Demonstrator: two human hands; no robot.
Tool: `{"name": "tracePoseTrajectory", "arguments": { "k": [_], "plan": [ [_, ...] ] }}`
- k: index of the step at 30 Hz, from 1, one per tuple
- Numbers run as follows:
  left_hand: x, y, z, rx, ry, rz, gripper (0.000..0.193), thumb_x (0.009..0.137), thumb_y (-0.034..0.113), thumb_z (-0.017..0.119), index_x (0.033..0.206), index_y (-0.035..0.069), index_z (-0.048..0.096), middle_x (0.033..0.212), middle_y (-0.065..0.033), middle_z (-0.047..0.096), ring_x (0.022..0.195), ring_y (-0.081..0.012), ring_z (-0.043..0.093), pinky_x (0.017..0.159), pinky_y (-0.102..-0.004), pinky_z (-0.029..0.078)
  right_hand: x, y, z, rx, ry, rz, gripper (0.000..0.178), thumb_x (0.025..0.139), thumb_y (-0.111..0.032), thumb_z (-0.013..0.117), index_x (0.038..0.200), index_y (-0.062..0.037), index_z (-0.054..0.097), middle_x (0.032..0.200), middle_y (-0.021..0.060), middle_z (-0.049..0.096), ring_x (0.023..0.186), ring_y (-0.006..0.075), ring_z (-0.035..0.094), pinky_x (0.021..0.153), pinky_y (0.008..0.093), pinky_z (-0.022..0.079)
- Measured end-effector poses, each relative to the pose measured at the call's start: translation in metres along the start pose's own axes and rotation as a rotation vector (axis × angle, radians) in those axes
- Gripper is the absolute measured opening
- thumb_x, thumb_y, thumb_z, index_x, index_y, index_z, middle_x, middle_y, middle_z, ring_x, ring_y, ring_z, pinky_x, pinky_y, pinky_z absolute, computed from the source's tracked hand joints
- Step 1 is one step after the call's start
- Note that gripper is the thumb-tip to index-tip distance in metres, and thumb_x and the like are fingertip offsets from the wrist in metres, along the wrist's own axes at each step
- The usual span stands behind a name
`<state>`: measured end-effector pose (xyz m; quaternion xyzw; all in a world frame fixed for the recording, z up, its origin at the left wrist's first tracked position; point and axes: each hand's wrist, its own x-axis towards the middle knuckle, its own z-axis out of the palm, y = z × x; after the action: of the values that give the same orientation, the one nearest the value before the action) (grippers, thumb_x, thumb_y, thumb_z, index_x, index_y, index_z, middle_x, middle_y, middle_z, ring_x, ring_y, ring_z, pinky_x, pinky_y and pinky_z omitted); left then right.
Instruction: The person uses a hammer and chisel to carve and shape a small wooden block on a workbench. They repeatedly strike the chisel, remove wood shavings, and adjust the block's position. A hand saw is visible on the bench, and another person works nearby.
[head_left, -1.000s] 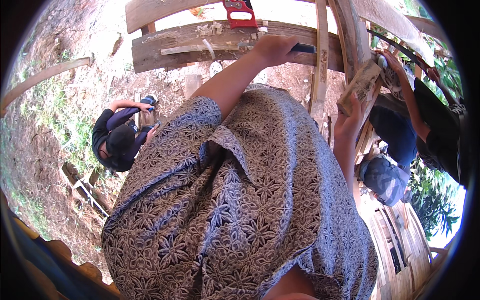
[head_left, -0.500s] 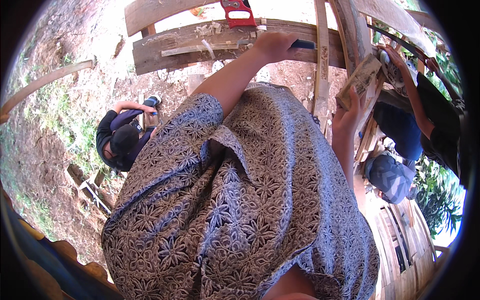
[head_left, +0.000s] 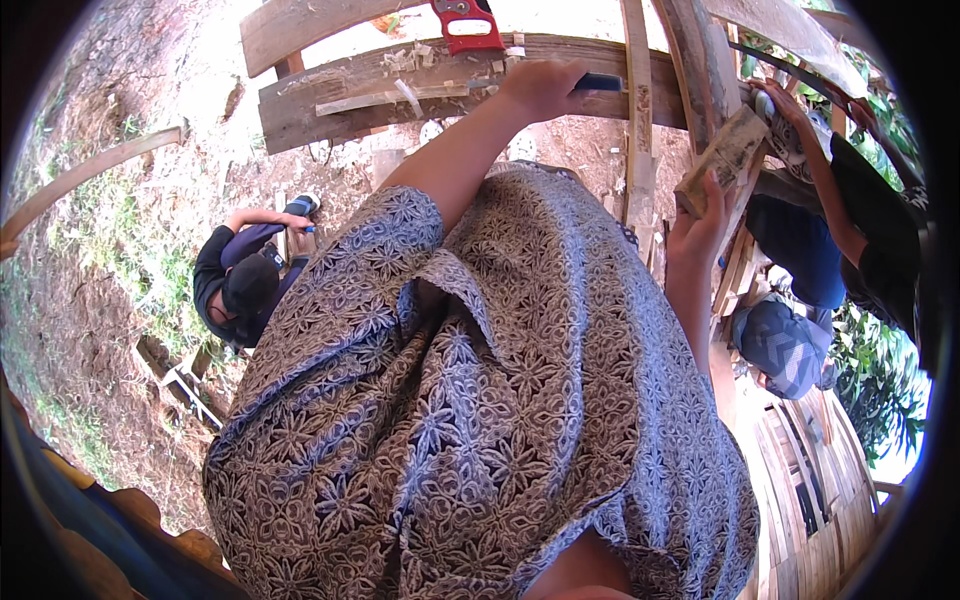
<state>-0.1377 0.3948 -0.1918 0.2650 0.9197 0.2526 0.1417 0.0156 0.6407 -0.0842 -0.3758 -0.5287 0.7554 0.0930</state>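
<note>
Left hand (head_left: 543, 90), 12–1 o'clock: closed round tool (head_left: 600, 82), butt jutting toward 3, likely for steadiness. Right hand (head_left: 697, 228), 2 o'clock: clasping block (head_left: 724, 158) by its lower end, apparently keeping the upper end free.

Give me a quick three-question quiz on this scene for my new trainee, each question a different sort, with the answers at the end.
1. Which hand grips the dark handle?
2. True or false: the right hand is empty.
3. What colour is the grip of the saw?
A) green
B) red
C) yellow

Key:
1. The left hand.
2. False; it holds a wood block.
3. B
</note>
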Motion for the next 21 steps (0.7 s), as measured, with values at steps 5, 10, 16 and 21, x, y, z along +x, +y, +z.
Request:
{"name": "tracePoseTrajectory", "arguments": {
  "k": [5,10,16,21],
  "plan": [
    [0.0,0.002,-0.002,-0.001,-0.01,-0.017,0.031,0.102,0.041,0.059,0.11,0.011,0.061,0.098,-0.0165,0.074,0.091,-0.0382,0.073,0.077,-0.0523,0.057,-0.001,0.002,0.002,-0.017,-0.032,0.005,0.078,0.095,-0.018,0.068,0.164,-0.0136,0.032,0.147,0.0078,0.052,0.128,0.0179,0.053,0.102,0.0361,0.043],
    [0.0,0.005,-0.002,0.01,-0.013,-0.024,0.03,0.102,0.04,0.059,0.111,0.011,0.061,0.097,-0.0163,0.074,0.091,-0.0379,0.074,0.076,-0.0524,0.057,-0.003,0.003,0.003,0.001,-0.037,0.015,0.079,0.095,-0.017,0.068,0.165,-0.0126,0.032,0.147,0.0078,0.052,0.129,0.0189,0.052,0.104,0.0363,0.042],
    [-0.001,0.003,-0.001,0.015,0.0,-0.002,0.03,0.102,0.04,0.059,0.11,0.011,0.06,0.096,-0.0161,0.074,0.09,-0.0376,0.074,0.076,-0.0522,0.057,0.0,-0.001,0.004,-0.03,-0.039,-0.016,0.079,0.096,-0.019,0.068,0.165,-0.0111,0.03,0.148,0.0086,0.051,0.131,0.0202,0.051,0.106,0.0376,0.042],
    [0.0,-0.001,0.005,0.041,0.043,0.004,0.029,0.102,0.039,0.061,0.109,0.011,0.061,0.094,-0.0145,0.074,0.087,-0.0373,0.074,0.074,-0.0518,0.058,0.002,0.024,0.028,-0.058,-0.114,-0.143,0.083,0.096,-0.023,0.071,0.166,-0.0062,0.029,0.152,0.0159,0.047,0.135,0.0246,0.05,0.112,0.0385,0.041]
  ]
}}
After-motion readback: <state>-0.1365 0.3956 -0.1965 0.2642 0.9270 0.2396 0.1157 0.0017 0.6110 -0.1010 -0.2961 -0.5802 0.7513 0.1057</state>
